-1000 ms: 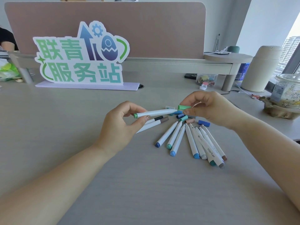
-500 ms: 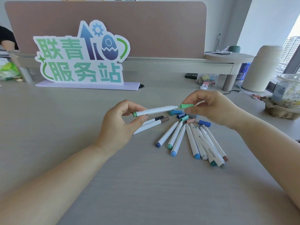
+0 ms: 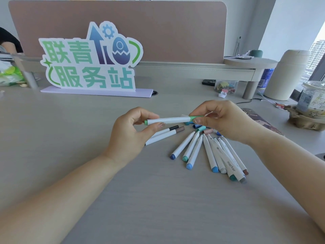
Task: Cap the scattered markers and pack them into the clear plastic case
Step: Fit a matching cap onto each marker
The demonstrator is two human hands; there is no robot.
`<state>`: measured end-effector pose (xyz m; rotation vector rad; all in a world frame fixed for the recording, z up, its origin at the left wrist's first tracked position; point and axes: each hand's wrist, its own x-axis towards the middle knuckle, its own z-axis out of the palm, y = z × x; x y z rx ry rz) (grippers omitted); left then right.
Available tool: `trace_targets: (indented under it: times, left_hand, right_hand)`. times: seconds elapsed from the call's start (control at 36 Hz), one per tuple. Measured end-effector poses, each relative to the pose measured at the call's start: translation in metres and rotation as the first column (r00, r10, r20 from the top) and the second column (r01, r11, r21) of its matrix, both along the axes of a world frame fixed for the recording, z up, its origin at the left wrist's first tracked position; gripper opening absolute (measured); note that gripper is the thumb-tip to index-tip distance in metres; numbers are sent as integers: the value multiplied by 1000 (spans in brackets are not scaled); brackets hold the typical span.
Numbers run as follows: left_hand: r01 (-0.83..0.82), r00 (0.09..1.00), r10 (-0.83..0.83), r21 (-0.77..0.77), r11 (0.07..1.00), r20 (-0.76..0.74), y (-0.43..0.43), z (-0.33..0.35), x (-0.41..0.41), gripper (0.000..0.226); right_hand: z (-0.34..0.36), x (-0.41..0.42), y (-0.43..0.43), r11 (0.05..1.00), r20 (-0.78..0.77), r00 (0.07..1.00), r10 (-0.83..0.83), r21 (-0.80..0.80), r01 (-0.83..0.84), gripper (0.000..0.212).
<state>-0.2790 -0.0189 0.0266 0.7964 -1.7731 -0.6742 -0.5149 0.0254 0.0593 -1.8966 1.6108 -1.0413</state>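
My left hand [image 3: 129,136] pinches the left end of a white marker with a green tip [image 3: 168,120], held level above the desk. My right hand [image 3: 223,120] pinches the green cap [image 3: 195,118], which sits on the marker's right end. Under the hands, several white markers [image 3: 207,152] lie fanned on the desk, coloured ends toward me. Two capped markers [image 3: 166,133], black and brown, lie beside my left hand. Loose caps [image 3: 202,128] in teal, pink and blue lie near my right hand. No clear plastic case can be made out; part of the desk is hidden behind my right hand.
A standing sign with green characters [image 3: 89,62] is at the back left. A desk shelf [image 3: 193,68] runs along the partition, with a box of clips [image 3: 226,86] under it. A beige canister [image 3: 288,76] and a plastic cup in a carrier [image 3: 313,104] stand at the right.
The green cap was held just off the marker's right end; now it is seated on that end. Both hands have stayed in place.
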Motion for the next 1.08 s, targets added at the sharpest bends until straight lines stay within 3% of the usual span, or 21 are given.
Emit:
trace_targets:
  times: [0.42, 0.5, 0.61, 0.89, 1.03, 1.08]
  left_hand:
    - [-5, 999, 4, 32, 999, 52, -3, -1, -1, 14]
    - [-24, 980, 19, 25, 999, 199, -4, -1, 0, 15]
    - [-100, 870, 160, -150, 984, 466, -1, 0, 2, 18]
    - [-147, 716, 312, -303, 942, 624, -8, -14, 4, 20]
    - [-49, 784, 182, -233, 971, 594, -3, -15, -4, 20]
    - [28, 774, 81, -162, 986, 628, 2, -16, -8, 35]
  right_hand:
    - [-3, 3, 6, 994, -77, 997, 6, -108, -14, 12]
    - [-7, 4, 3, 994, -82, 997, 0, -112, -9, 12]
    - [-13, 6, -3, 997, -184, 983, -16, -80, 1, 16]
    - [-11, -23, -13, 976, -250, 944, -215, -26, 215, 15]
    - [-13, -44, -15, 944, -202, 923, -328, -27, 330, 13]
    - [-15, -50, -15, 937, -191, 920, -343, -2, 349, 12]
